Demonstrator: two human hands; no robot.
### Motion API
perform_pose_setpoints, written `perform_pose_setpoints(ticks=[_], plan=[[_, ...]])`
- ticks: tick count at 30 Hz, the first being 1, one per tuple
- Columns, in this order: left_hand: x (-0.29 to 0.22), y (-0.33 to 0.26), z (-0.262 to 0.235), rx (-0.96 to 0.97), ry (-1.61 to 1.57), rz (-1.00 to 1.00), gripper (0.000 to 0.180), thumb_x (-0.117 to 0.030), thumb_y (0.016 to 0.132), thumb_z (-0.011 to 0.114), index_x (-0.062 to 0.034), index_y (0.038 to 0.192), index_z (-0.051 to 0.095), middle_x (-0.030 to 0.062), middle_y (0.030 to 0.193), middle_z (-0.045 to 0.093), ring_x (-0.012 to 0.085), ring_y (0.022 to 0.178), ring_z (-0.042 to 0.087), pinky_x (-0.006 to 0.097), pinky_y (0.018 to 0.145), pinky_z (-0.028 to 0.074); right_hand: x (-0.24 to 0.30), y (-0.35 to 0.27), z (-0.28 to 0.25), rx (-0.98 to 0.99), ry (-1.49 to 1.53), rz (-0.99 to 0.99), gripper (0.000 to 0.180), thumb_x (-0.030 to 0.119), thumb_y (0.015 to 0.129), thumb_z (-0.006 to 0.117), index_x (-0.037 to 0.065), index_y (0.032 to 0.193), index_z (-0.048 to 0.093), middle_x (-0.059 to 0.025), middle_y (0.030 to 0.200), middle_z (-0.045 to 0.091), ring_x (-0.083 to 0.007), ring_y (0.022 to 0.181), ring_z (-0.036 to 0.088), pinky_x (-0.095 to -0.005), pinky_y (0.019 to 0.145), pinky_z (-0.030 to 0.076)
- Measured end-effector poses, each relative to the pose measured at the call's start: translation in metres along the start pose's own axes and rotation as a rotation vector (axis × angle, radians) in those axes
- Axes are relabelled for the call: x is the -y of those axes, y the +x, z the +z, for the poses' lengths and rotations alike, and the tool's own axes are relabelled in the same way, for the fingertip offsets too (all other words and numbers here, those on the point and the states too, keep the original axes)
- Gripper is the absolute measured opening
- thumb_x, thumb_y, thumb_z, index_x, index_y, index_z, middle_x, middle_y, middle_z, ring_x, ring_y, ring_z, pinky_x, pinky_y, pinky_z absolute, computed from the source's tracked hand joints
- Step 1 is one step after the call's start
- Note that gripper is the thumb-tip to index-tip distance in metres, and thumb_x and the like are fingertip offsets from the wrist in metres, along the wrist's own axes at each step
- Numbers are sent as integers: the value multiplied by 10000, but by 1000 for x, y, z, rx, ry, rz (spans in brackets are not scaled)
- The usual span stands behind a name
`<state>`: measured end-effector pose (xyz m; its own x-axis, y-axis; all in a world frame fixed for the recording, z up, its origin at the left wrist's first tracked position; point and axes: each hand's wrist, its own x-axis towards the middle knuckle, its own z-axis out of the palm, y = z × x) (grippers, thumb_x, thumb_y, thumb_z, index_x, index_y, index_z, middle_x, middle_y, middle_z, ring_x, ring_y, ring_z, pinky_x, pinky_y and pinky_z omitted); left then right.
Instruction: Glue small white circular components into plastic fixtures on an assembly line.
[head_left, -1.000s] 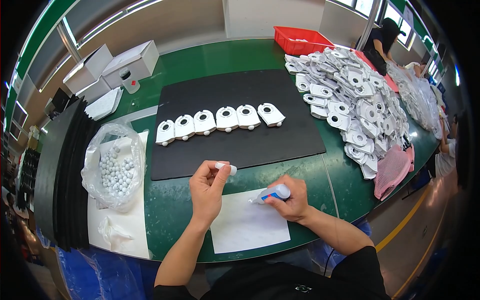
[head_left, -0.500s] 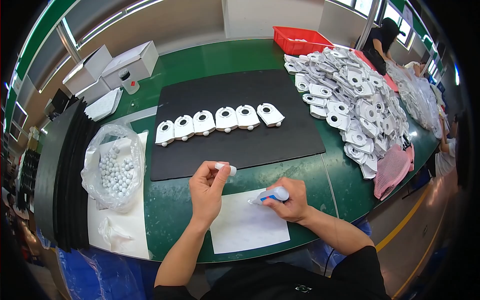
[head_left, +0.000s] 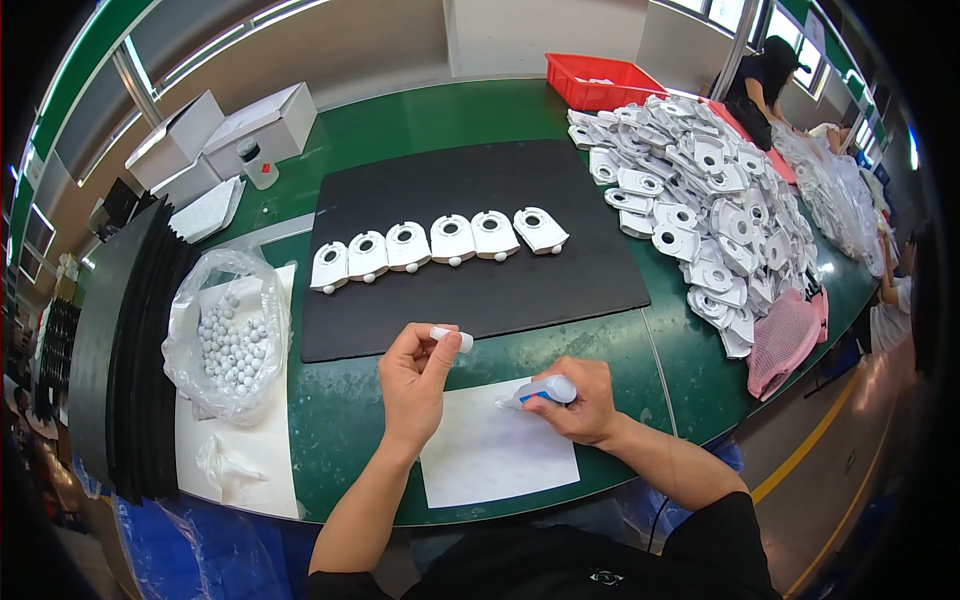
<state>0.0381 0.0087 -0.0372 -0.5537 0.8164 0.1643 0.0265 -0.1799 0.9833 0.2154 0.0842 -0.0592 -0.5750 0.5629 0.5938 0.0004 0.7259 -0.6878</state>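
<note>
My right hand [head_left: 582,402] is wrapped round a small white squeeze bottle [head_left: 556,388] with a blue label. The bottle is tilted, its narrow tip pointing down-left at a white sheet of paper [head_left: 500,450]; whether it touches the sheet I cannot tell. My left hand [head_left: 415,385] pinches a small white cap-like piece [head_left: 464,342] between thumb and forefinger, above the near edge of a black mat [head_left: 400,310]. On that mat lies a row of several white plastic parts [head_left: 452,240], each with a round hole and a small white ball at its lower edge.
At left stands a clear plastic bag of white balls [head_left: 235,350], beside stacked black sheets [head_left: 125,350]. White boxes [head_left: 265,125] and a small bottle [head_left: 258,165] sit at back left. A heap of white parts [head_left: 715,210] and a red bin [head_left: 600,82] fill the right; another person [head_left: 765,85] is beyond.
</note>
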Motion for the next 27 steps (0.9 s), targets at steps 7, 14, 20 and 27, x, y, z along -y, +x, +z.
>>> perform_pose_setpoints(ticks=[7, 14, 20, 27], plan=[[0, 0, 0, -5, 5, -8, 164, -216, 852, 600, -52, 864, 605, -54, 648, 489, -1, 534, 345, 152, 440, 242, 1, 1, -1, -1, -1, 0, 269, 259, 669, 760, 60, 687, 580, -65, 568, 561, -204, 469, 544, -276, 432, 402], [0, 0, 0, 3, -9, -5, 164, -216, 849, 604, -53, 865, 606, -53, 643, 491, -1, 533, 345, 155, 436, 243, 2, 1, -2, -10, -9, -16, 268, 254, 661, 766, 62, 689, 581, -60, 572, 561, -205, 468, 542, -276, 430, 399], [0, -1, -2, 35, -17, -72, 138, -159, 849, 603, -25, 872, 586, -11, 767, 584, 15, 651, 471, 154, 559, 357, 2, 0, -2, -1, -13, -12, 259, 241, 662, 765, 62, 686, 580, -60, 576, 560, -202, 472, 542, -275, 434, 397], [2, -2, 1, 11, -18, -13, 165, -220, 847, 607, -57, 865, 606, -52, 661, 498, 3, 549, 344, 155, 457, 247, 0, -4, 1, -98, 169, 170, 216, 186, 692, 742, 48, 704, 575, -58, 593, 575, -157, 496, 552, -252, 455, 404]])
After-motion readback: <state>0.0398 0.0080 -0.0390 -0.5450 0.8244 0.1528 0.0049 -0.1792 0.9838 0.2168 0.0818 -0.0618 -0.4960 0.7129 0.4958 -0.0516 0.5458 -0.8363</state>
